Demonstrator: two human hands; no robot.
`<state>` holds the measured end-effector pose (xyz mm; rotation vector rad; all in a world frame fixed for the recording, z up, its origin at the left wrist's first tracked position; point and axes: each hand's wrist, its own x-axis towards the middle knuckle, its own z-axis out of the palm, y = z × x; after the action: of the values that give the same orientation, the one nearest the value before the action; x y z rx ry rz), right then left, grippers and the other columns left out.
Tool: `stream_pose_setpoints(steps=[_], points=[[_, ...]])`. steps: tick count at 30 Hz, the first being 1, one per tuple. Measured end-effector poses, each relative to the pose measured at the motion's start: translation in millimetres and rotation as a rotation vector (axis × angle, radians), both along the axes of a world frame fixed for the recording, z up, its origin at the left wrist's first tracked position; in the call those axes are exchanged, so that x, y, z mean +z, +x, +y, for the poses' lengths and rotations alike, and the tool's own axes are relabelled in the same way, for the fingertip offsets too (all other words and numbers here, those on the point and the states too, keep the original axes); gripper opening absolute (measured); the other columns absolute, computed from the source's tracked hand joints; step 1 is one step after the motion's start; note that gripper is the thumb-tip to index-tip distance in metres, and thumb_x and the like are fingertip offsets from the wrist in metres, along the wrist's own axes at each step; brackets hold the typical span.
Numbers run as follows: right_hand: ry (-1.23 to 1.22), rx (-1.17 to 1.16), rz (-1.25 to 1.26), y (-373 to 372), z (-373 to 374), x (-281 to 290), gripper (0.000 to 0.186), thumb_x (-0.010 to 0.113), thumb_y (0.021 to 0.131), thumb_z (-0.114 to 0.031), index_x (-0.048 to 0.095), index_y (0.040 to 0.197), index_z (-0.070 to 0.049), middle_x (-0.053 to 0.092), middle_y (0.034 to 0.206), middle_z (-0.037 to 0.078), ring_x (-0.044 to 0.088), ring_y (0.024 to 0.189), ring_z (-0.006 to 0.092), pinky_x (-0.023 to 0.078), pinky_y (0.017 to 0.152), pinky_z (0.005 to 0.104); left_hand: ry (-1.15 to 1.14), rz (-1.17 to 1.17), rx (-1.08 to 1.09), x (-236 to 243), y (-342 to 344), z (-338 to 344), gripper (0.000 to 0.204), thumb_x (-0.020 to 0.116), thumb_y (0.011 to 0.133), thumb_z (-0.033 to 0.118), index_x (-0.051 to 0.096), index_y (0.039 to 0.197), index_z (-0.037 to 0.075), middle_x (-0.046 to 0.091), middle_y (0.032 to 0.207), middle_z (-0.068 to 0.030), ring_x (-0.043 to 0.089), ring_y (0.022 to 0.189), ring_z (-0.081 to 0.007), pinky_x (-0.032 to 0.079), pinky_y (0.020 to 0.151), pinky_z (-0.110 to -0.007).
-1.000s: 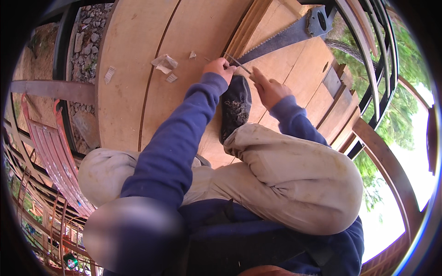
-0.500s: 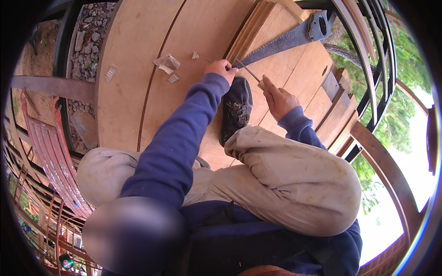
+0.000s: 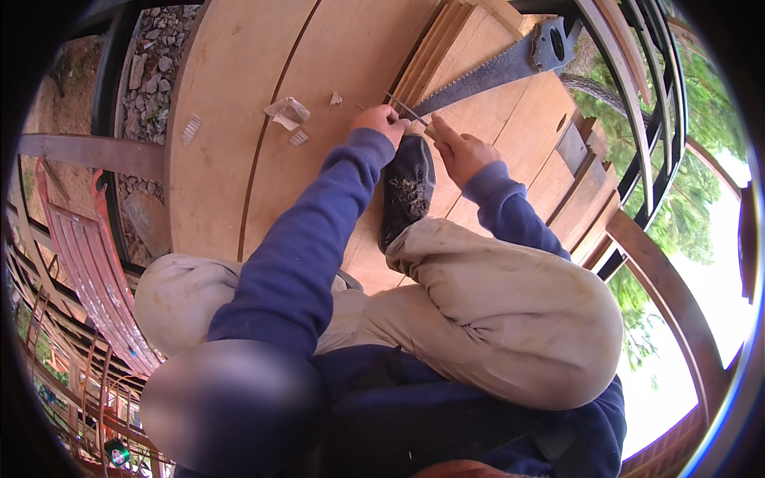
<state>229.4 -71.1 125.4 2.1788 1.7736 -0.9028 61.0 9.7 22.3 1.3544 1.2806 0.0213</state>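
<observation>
A handsaw with a grey handle lies slantwise over the boards, its toothed edge facing up and left. My left hand is closed at the narrow tip of its blade, the fingertips partly hidden. In my right hand is a thin metal file with a short light-coloured handle, its fingers wrapped round that handle. The file crosses the saw's teeth close to the tip, just beyond my left fingers. My dark shoe, dusted with shavings, stands right below the blade tip.
Stacked wooden strips lie behind the saw. Torn paper scraps are on the wide boards to the left. A red slatted metal chair stands at the left. Dark metal railings curve along the right, with more planks beside them.
My right hand has moved left and up with the file, pushing it further across the saw's teeth. My left hand stays nearly in place at the blade tip.
</observation>
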Motion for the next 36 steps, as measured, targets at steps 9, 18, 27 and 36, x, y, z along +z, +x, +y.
stream_pose_setpoints(steps=[9, 18, 27, 36], points=[[0.003, 0.024, 0.022, 12.4, -30.2, 22.4, 0.047, 0.054, 0.098, -0.034, 0.045, 0.144, -0.03, 0.064, 0.076, 0.015, 0.065, 0.067, 0.0378, 0.053, 0.063, 0.0481, -0.019, -0.034, 0.017, -6.4, -2.8, -0.5, 0.028, 0.072, 0.087, 0.029, 0.066, 0.089, 0.003, 0.068, 0.078, -0.0144, 0.065, 0.072, -0.0261, 0.051, 0.07, -0.037], [-0.001, 0.023, -0.01, 7.6, -33.8, 30.6, 0.048, 0.054, 0.097, -0.035, 0.045, 0.144, -0.031, 0.063, 0.074, 0.014, 0.065, 0.063, 0.0365, 0.053, 0.06, 0.0483, 0.012, -0.011, 0.005, -4.6, -2.9, -0.9, 0.026, 0.071, 0.087, 0.029, 0.066, 0.087, 0.004, 0.068, 0.078, -0.0145, 0.065, 0.073, -0.0272, 0.051, 0.071, -0.038], [-0.081, 0.034, -0.053, -2.3, -0.9, 6.8, 0.046, 0.05, 0.099, -0.038, 0.043, 0.144, -0.033, 0.067, 0.081, 0.016, 0.067, 0.072, 0.0396, 0.054, 0.064, 0.0493, 0.004, -0.036, 0.019, -4.1, -1.2, -1.3, 0.023, 0.071, 0.086, 0.027, 0.066, 0.086, 0.005, 0.069, 0.081, -0.0163, 0.067, 0.078, -0.031, 0.052, 0.073, -0.041], [-0.015, -0.009, -0.028, 4.0, -27.5, 26.8, 0.046, 0.053, 0.098, -0.036, 0.045, 0.143, -0.031, 0.066, 0.078, 0.015, 0.066, 0.068, 0.0383, 0.053, 0.063, 0.0483, 0.01, 0.022, -0.031, 1.0, -1.8, 5.1, 0.027, 0.072, 0.086, 0.031, 0.065, 0.085, 0.005, 0.068, 0.078, -0.0144, 0.065, 0.074, -0.0295, 0.052, 0.072, -0.039]])
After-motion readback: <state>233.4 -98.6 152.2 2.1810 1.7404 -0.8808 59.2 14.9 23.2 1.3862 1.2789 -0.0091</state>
